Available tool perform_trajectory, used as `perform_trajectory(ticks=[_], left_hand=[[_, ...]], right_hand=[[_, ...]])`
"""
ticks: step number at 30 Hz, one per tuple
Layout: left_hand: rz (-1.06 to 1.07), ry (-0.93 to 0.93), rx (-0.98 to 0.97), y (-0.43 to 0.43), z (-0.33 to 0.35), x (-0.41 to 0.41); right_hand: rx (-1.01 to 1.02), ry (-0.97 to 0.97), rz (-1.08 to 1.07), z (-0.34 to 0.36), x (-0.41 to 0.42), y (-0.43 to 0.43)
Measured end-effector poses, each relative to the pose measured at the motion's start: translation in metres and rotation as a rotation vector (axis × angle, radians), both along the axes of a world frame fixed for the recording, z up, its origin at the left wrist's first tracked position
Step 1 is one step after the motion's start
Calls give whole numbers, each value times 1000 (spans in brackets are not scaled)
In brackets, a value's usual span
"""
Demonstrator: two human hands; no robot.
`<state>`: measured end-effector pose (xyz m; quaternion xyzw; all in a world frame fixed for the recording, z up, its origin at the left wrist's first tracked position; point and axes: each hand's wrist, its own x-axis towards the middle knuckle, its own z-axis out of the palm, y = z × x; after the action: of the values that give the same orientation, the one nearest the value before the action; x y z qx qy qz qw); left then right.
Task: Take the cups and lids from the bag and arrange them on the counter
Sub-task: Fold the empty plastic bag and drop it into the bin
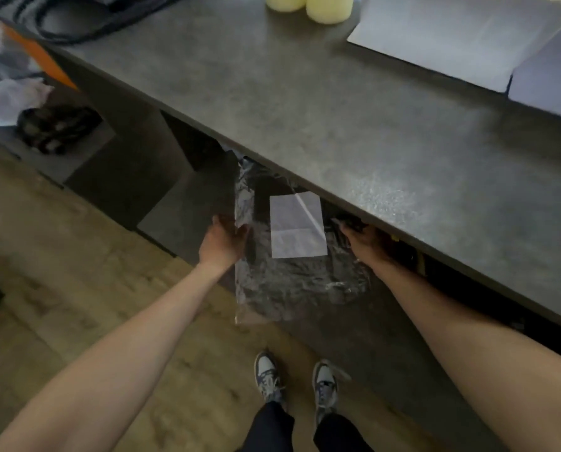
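A clear plastic bag [292,282] with dark contents and a white label [297,225] hangs below the front edge of the grey counter [305,109]. My left hand [223,239] grips the bag's left side. My right hand [367,239] holds its right side, partly tucked under the counter edge. What the dark contents are cannot be made out; no single cup or lid shows. The bag's top end is hidden under the counter.
Two pale yellow cylinders [308,4] stand at the counter's far edge. White sheets [452,40] lie at the far right. Black cables [76,21] coil at the far left. A low shelf [44,125] holds white plastic and dark items. My shoes [295,380] stand on the wooden floor.
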<state>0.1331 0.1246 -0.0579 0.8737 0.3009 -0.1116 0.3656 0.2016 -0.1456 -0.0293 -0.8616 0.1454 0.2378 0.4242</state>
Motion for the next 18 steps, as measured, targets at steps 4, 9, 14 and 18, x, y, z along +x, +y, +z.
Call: perform_trajectory(ticks=[4,9,14,18], left_hand=[[37,-35,-69,1,-14,17],[207,-124,-305,7,0,25],[346,-171,-524,30,18,1],[332,-253,-558,39,44,-21]], right_hand=[[68,76,-108,-15,13,10],[129,141,-232,-40,22,-8],[300,177,-295,-3,6,-6],[482,141,-254,20,-16,-7]])
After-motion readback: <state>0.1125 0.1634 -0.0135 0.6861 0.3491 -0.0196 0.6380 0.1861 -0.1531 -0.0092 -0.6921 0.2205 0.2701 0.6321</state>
